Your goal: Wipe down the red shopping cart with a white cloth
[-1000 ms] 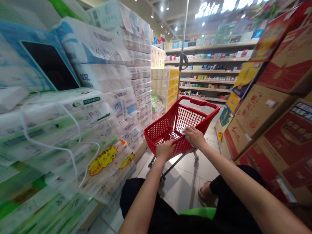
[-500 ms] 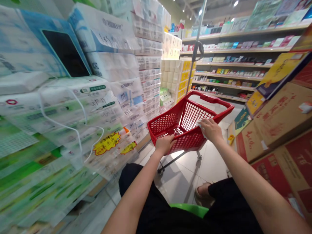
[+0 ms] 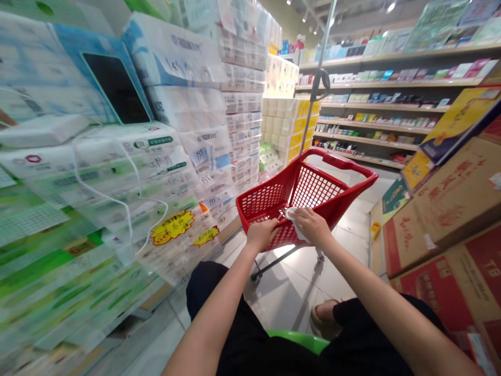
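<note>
A red plastic shopping cart [image 3: 344, 201] with grid walls stands on the floor before me, its handle on the far right. My left hand [image 3: 261, 234] is closed over the near rim at the cart's left end. Close beside it, my right hand [image 3: 312, 225] presses a crumpled white cloth [image 3: 294, 215] against the same rim. The cloth hangs partly down the outer side of the basket; its exact kind, fabric or paper, is hard to tell.
Stacked tissue packs [image 3: 188, 104] rise on my left, with a phone [image 3: 117, 89] and a white cable [image 3: 104, 196]. Cardboard boxes [image 3: 454, 193] are piled on my right. Shelves of small goods [image 3: 371, 86] and a metal pole [image 3: 314, 94] stand beyond. A green seat [image 3: 299, 340] shows beneath me.
My right hand has slid the white cloth leftward along the near rim, from near the handle end towards my left hand. The left hand keeps its hold on the cart.
</note>
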{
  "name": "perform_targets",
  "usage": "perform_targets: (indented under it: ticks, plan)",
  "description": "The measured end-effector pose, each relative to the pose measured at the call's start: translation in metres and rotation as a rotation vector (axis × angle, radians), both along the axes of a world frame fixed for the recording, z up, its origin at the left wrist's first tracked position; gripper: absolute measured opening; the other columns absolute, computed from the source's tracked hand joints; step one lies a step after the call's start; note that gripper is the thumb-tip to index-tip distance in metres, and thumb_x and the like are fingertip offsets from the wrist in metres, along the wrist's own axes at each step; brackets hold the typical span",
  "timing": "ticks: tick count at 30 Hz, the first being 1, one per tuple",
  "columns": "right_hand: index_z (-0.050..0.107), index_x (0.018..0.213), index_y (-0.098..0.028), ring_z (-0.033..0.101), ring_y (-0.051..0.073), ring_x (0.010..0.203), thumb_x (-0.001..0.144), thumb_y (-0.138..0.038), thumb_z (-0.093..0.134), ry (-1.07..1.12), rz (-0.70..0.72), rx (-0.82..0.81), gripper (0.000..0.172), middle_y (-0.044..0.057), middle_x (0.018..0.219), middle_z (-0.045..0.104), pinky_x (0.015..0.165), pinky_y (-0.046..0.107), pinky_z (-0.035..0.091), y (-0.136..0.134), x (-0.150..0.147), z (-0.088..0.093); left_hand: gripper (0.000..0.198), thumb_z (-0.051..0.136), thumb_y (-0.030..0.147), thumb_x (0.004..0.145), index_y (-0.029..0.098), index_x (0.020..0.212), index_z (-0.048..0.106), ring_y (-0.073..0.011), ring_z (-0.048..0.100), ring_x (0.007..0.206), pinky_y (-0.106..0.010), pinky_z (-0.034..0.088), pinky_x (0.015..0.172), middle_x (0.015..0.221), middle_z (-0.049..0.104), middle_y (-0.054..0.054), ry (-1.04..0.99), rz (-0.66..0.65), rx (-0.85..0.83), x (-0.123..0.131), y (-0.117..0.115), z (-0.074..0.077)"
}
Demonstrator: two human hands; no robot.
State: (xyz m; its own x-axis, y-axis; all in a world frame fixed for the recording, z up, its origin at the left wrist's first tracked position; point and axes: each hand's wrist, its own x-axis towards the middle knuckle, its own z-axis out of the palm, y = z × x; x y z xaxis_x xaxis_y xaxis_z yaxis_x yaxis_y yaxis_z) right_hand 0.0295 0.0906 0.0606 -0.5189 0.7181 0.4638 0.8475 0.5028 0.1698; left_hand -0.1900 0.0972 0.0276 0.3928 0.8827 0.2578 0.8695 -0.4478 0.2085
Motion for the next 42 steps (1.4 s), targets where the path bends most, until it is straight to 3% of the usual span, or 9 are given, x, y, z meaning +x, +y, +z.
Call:
perform_targets:
  ticks: [7, 11, 15, 18, 22, 28, 32, 37, 42]
  plan:
    - [0.063, 0.120, -0.030, 0.048, 0.025, 0.107, 0.093, -0.025, 0.046, 0.120, -0.354, 0.087, 0.033, 0.005, 0.120, 0.060, 0.074, 0.035, 0.048, 0.027, 0.108, 0.025, 0.038, 0.034, 0.056, 0.098, 0.029, 0.107, 0.058, -0.0194, 0.065, 0.087, -0.027, 0.043, 0.071, 0.100, 0.069, -0.001, 0.007, 0.008, -0.008, 0.007, 0.000, 0.002]
    - [0.065, 0.116, -0.029, 0.047, 0.027, 0.108, 0.091, -0.025, 0.047, 0.220, -0.440, 0.068, 0.031, 0.007, 0.118, 0.059, 0.073, 0.034, 0.049, 0.023, 0.079, 0.013, 0.037, 0.034, 0.056, 0.098, 0.030, 0.108, 0.058, -0.0192, 0.065, 0.087, -0.027, 0.042, 0.072, 0.100, 0.069, -0.001, -0.006, 0.014, -0.030, 0.013, 0.001, 0.001]
    - [0.062, 0.121, -0.030, 0.047, 0.025, 0.109, 0.091, -0.021, 0.047, 0.218, -0.286, 0.000, 0.035, 0.007, 0.120, 0.059, 0.080, 0.033, 0.050, 0.004, 0.010, -0.010, 0.034, 0.036, 0.054, 0.098, 0.030, 0.108, 0.058, -0.0197, 0.065, 0.087, -0.028, 0.042, 0.071, 0.100, 0.069, -0.001, -0.005, 0.015, -0.019, 0.015, 0.002, 0.002]
    - [0.059, 0.126, -0.031, 0.048, 0.023, 0.109, 0.091, -0.019, 0.046, 0.179, -0.185, -0.026, 0.040, 0.006, 0.121, 0.059, 0.084, 0.033, 0.049, -0.006, -0.014, -0.016, 0.031, 0.039, 0.052, 0.097, 0.030, 0.108, 0.058, -0.0201, 0.065, 0.087, -0.028, 0.042, 0.070, 0.100, 0.069, -0.001, 0.012, 0.006, -0.006, 0.014, 0.003, 0.003]
    - [0.059, 0.127, -0.029, 0.050, 0.022, 0.107, 0.092, -0.019, 0.043, 0.087, -0.122, -0.029, 0.040, 0.006, 0.120, 0.061, 0.088, 0.034, 0.047, 0.002, 0.021, -0.003, 0.034, 0.036, 0.054, 0.098, 0.030, 0.108, 0.058, -0.0194, 0.066, 0.087, -0.027, 0.042, 0.069, 0.101, 0.069, -0.001, 0.011, 0.003, -0.011, 0.014, 0.003, 0.005]
    - [0.059, 0.127, -0.033, 0.052, 0.024, 0.101, 0.094, -0.028, 0.043, 0.171, -0.444, 0.072, 0.037, 0.001, 0.134, 0.056, 0.076, 0.035, 0.047, 0.025, 0.110, 0.021, 0.037, 0.035, 0.057, 0.098, 0.030, 0.105, 0.059, -0.0191, 0.065, 0.086, -0.026, 0.042, 0.068, 0.097, 0.070, -0.001, 0.027, -0.018, 0.007, 0.013, 0.007, 0.004]
    - [0.060, 0.124, -0.031, 0.052, 0.024, 0.096, 0.093, -0.034, 0.044, 0.231, -0.483, 0.019, 0.035, 0.001, 0.137, 0.054, 0.068, 0.033, 0.047, 0.017, 0.077, 0.011, 0.037, 0.035, 0.056, 0.098, 0.030, 0.106, 0.059, -0.0188, 0.065, 0.088, -0.026, 0.041, 0.068, 0.098, 0.070, -0.001, 0.014, -0.050, 0.020, 0.012, 0.011, 0.003]
    - [0.055, 0.129, -0.037, 0.052, 0.021, 0.101, 0.096, -0.035, 0.041, 0.198, -0.255, -0.058, 0.036, -0.001, 0.138, 0.054, 0.064, 0.027, 0.048, -0.005, -0.001, -0.011, 0.034, 0.039, 0.055, 0.097, 0.031, 0.109, 0.059, -0.0175, 0.065, 0.091, -0.024, 0.040, 0.068, 0.101, 0.070, 0.001, 0.016, -0.075, 0.018, 0.006, 0.016, 0.004]
    - [0.050, 0.134, -0.041, 0.056, 0.019, 0.098, 0.097, -0.032, 0.039, 0.090, -0.273, -0.065, 0.040, -0.005, 0.141, 0.053, 0.064, 0.027, 0.048, -0.003, 0.029, 0.002, 0.033, 0.042, 0.054, 0.096, 0.031, 0.110, 0.060, -0.0157, 0.064, 0.091, -0.023, 0.042, 0.072, 0.104, 0.069, 0.001, 0.003, -0.107, -0.030, -0.012, 0.024, 0.008]
